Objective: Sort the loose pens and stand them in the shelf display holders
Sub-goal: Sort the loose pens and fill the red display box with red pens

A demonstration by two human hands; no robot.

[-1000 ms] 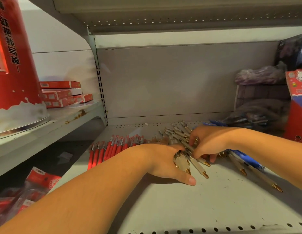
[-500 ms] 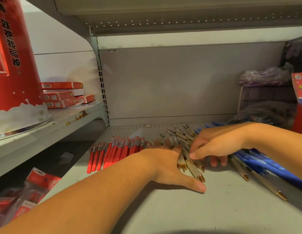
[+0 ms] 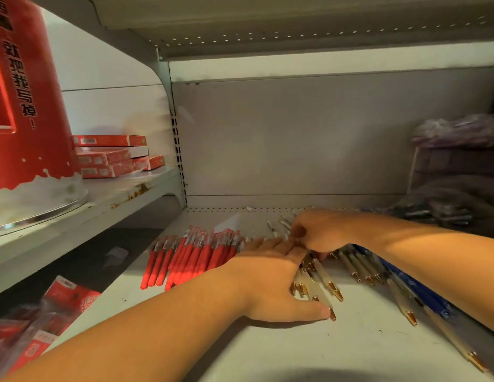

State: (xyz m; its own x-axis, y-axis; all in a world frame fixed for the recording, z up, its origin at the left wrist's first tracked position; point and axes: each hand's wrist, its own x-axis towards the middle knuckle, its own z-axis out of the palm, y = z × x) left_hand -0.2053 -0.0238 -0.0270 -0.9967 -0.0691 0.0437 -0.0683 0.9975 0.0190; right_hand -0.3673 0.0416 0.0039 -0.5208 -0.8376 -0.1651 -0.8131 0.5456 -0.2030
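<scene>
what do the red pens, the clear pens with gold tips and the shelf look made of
Red pens: likely matte or rubbery plastic barrels, with no sharp glare.
Clear pens: translucent plastic barrels, probably; the gold tips gleam like metal or plating.
Shelf: painted sheet metal, judging by punched holes and rust spots.

Roughly fifteen red pens [image 3: 190,257], about ten clear gold-tipped pens [image 3: 325,279], several blue pens [image 3: 422,293], five red boxes [image 3: 110,158]
</scene>
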